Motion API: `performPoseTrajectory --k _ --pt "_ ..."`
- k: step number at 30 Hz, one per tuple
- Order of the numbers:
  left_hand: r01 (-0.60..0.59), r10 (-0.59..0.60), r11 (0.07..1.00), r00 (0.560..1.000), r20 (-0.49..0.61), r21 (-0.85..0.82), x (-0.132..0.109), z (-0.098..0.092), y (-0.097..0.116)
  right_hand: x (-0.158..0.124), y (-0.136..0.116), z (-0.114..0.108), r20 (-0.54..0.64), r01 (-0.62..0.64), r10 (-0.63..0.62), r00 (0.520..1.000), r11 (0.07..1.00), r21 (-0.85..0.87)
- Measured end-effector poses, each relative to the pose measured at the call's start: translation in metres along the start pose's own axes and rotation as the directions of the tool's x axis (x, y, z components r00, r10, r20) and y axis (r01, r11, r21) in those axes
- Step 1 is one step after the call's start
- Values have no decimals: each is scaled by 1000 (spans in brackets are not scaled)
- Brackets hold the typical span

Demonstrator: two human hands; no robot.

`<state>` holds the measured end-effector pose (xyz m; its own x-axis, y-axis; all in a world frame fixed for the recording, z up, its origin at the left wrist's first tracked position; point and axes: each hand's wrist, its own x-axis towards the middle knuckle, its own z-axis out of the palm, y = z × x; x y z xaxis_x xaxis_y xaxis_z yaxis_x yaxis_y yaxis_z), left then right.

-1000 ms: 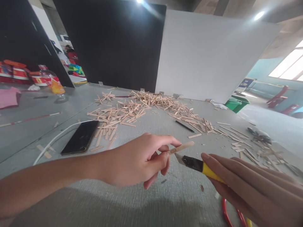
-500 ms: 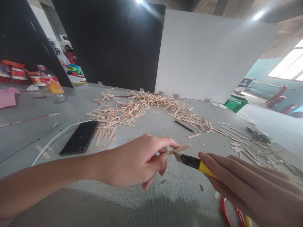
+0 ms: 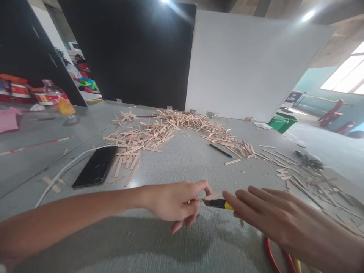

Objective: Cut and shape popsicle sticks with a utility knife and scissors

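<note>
Just above the table, my left hand (image 3: 179,203) pinches a short wooden craft stick (image 3: 212,196) between thumb and index finger, its free end pointing right. My right hand (image 3: 273,218) is wrapped round a utility knife (image 3: 218,203) with a yellow and black handle. The blade lies against the stick, close to my left fingertips. Below my right wrist, the red-handled scissors or pliers (image 3: 280,256) are partly covered, so their kind is unclear.
Many loose craft sticks (image 3: 153,132) are heaped by the panels. A phone (image 3: 96,167) with a white cable lies left, a black pencil (image 3: 220,151) right of centre. A drink bottle (image 3: 64,102) stands far left; a green bin (image 3: 281,122) is beyond the right edge.
Both hands have come lower and nearer to me, and the right hand with the knife has shifted left. The stick stays in my left hand, the blade still at it.
</note>
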<state>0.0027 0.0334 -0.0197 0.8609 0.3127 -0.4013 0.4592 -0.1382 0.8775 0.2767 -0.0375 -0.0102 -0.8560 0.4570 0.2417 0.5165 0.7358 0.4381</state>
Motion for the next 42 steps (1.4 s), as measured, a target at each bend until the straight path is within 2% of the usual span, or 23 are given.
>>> performPoseTrajectory --k 3,5,8,15,21,24,29,35,38,40,42 --pt "-1 15 991 994 105 -131 22 -1 -28 -1 4 29 96 45 -44 994 999 -6" --pt "7 15 989 989 147 -149 31 0 -40 -4 5 49 132 50 -56 990 998 49" --pt "21 10 987 981 192 -156 37 2 -51 -4 5 69 122 91 -101 987 992 83" --pt "16 17 990 973 229 -142 38 3 -57 4 -3 67 78 131 -129 989 991 -20" --pt "9 15 994 974 226 -108 37 4 -54 5 11 85 151 165 -181 972 980 111" --pt "11 15 994 974 228 -110 35 4 -53 9 7 75 177 189 -198 964 980 67" --pt "-7 21 997 981 192 -77 32 7 -52 12 -10 48 221 222 -182 958 959 -175" --pt "20 -7 997 987 160 -76 33 10 -54 13 -5 55 199 196 -194 961 981 10" --pt "24 -11 996 988 152 -87 33 11 -54 17 -17 43 210 223 -186 960 960 -169" --pt "25 -13 996 990 142 -83 33 13 -53 18 -23 35 222 190 -132 966 946 -262" --pt "30 -20 997 991 130 -73 32 15 -53 18 -21 36 242 216 -166 956 956 -199"
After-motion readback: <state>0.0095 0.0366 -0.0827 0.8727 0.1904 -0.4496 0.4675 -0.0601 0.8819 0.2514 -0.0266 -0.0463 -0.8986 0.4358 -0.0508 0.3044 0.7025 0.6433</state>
